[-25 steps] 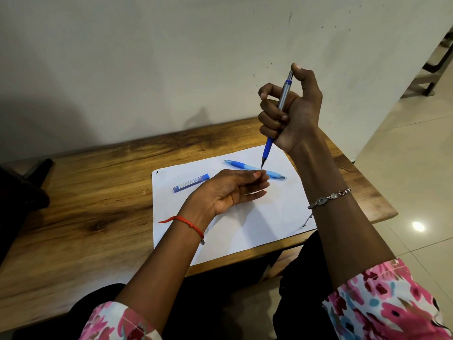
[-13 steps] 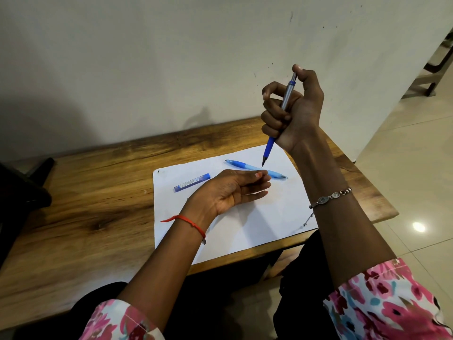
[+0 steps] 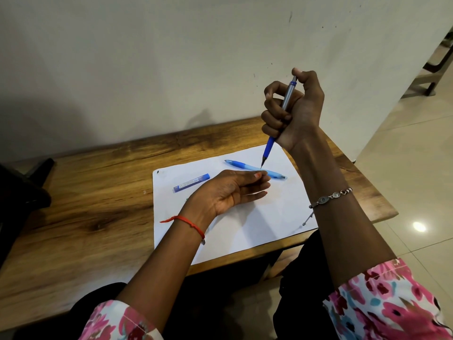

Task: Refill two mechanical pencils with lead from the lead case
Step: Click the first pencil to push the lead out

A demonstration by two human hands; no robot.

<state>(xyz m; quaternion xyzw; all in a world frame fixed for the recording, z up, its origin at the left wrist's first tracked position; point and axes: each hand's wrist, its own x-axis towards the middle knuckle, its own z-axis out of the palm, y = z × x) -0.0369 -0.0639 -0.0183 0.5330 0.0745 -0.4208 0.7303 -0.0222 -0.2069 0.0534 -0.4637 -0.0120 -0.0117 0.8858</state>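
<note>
My right hand (image 3: 295,111) grips a silver and blue mechanical pencil (image 3: 269,143) nearly upright, tip down, with the thumb on its top button. The tip hangs just above a second, light blue pencil (image 3: 241,165) lying on the white paper (image 3: 269,217). My left hand (image 3: 230,190) hovers palm up over the paper under the raised pencil, fingers relaxed and holding nothing that I can see. Its fingertips cover part of the light blue pencil. A blue lead case (image 3: 191,183) lies on the paper to the left of that hand.
The paper lies on a wooden table (image 3: 85,204) set against a pale wall (image 3: 171,57). A dark object (image 3: 19,192) sits at the table's left end. Tiled floor (image 3: 416,168) and chair legs are to the right.
The right hand with the pencil has stayed raised, shifting only slightly. The left hand has held its place below it.
</note>
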